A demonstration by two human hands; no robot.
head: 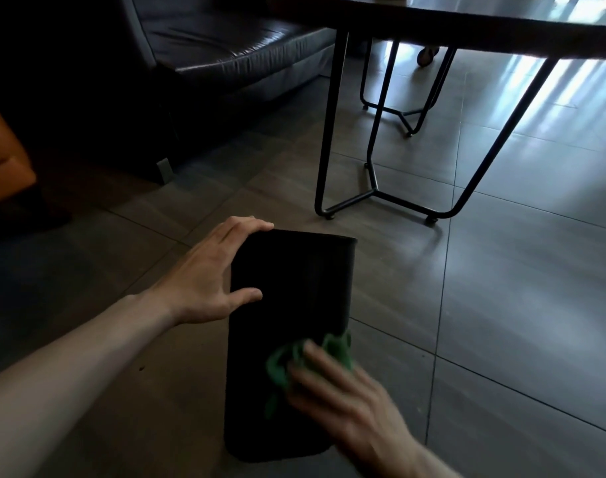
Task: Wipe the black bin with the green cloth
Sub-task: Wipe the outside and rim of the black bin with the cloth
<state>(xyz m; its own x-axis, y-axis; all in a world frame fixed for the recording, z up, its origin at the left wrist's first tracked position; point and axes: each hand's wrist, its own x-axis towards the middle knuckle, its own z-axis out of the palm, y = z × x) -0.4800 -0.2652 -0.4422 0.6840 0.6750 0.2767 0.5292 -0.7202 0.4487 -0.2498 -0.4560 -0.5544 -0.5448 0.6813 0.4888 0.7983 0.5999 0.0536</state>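
Note:
The black bin [291,305] lies tipped over on the tiled floor, its length running away from me. My left hand [208,274] grips its far left corner, fingers over the far edge and thumb on the upper face. My right hand [343,398], blurred, presses the crumpled green cloth [284,363] flat against the bin's upper face near its right edge. Part of the cloth is hidden under my fingers.
A dark table [467,25] with thin black metal legs [374,188] stands just beyond the bin. A dark leather sofa [225,39] sits at the back left, and an orange seat [4,160] at the left edge. Grey floor tiles [518,288] spread to the right.

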